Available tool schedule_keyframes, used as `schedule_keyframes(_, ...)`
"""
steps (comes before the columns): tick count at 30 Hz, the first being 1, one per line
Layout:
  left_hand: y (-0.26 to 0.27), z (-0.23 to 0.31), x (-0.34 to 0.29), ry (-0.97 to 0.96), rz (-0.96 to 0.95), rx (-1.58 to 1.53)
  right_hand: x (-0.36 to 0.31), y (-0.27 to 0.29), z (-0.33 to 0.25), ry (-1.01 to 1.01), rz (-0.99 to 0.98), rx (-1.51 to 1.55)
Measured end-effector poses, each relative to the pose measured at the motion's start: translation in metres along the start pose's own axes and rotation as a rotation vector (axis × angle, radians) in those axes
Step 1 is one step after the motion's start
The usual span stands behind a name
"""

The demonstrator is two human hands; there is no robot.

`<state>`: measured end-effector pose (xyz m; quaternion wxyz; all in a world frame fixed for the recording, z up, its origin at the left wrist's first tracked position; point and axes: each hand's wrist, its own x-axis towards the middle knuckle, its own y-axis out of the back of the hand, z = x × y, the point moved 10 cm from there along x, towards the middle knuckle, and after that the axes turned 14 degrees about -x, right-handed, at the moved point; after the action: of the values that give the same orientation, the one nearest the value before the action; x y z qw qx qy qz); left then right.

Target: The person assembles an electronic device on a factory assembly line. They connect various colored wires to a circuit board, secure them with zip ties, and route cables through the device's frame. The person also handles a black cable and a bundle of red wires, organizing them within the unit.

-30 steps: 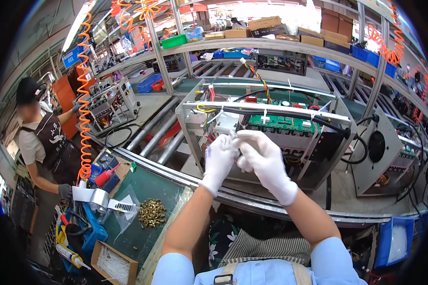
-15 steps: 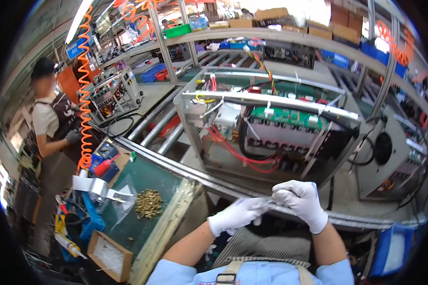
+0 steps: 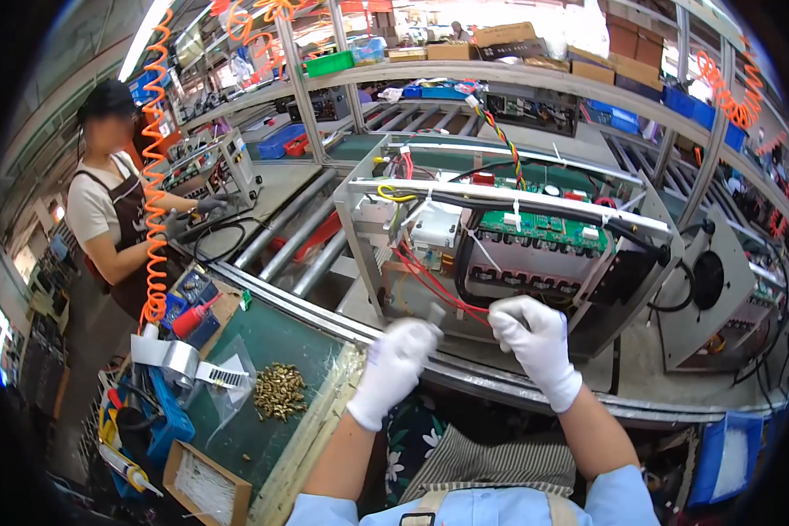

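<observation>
Fingers [image 3: 505, 317] of the right hand [image 3: 539, 349] are pinched together on thin red wires [image 3: 436, 284]. The left hand [image 3: 397, 361] is near, with its fingers curled in. A pale blur [image 3: 436, 315] sticks up by their tips. I cannot tell if that hand has hold of it. Both hands wear white gloves.

The red wires run from the right fingers up into an open metal case [image 3: 357, 250], just past the hands. A green board [image 3: 543, 226] sits high inside it.

To the left is a bench [image 3: 302, 342] with a smooth green top. Little gold-colored metal parts [image 3: 280, 392] lie there in a pile. Next to them are a clear bag [image 3: 239, 394], a shiny roll [image 3: 181, 361] and a red bottle [image 3: 195, 316]. A brown box [image 3: 243, 491] near the bottom holds thin white strips [image 3: 206, 485].

Past the bench, shiny rollers [image 3: 311, 237] lie in a row. A curly orange hose [image 3: 155, 219] hangs down in front of another person [image 3: 105, 197] in a dark apron. Up high, a long shelf [image 3: 465, 72] holds boxes and a green bin [image 3: 329, 63].
</observation>
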<state>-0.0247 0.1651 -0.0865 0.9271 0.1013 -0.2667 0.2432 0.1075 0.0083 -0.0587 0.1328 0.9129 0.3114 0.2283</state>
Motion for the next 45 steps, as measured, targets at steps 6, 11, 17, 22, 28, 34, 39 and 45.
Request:
schedule_keyframes(6,0.053,-0.071,0.046,0.305,0.386,-0.313,0.045,-0.035,-0.003,0.088,0.007,-0.518)
schedule_keyframes(11,0.007,-0.039,0.060,0.291,0.167,-0.439,0.048,-0.048,0.019,0.052,-0.036,-0.474)
schedule_keyframes(17,-0.038,0.006,0.069,0.095,-0.143,0.099,0.060,-0.066,0.031,-0.042,-0.166,-0.271)
schedule_keyframes(22,-0.053,0.024,0.077,-0.052,-0.243,0.413,0.068,-0.061,0.032,0.136,0.000,-0.257)
schedule_keyframes(28,-0.001,-0.006,0.060,0.293,-0.076,0.264,0.060,-0.064,0.050,-0.125,-0.024,0.032)
schedule_keyframes(34,-0.009,-0.041,0.087,0.265,-0.160,0.180,0.057,-0.056,0.047,-0.111,0.023,0.056)
schedule_keyframes(39,-0.014,-0.041,0.100,0.340,-0.205,0.168,0.047,-0.066,0.066,-0.271,-0.075,0.609)
schedule_keyframes(45,-0.016,-0.032,0.110,0.293,-0.227,0.532,0.050,-0.077,0.077,-0.504,0.052,0.965)
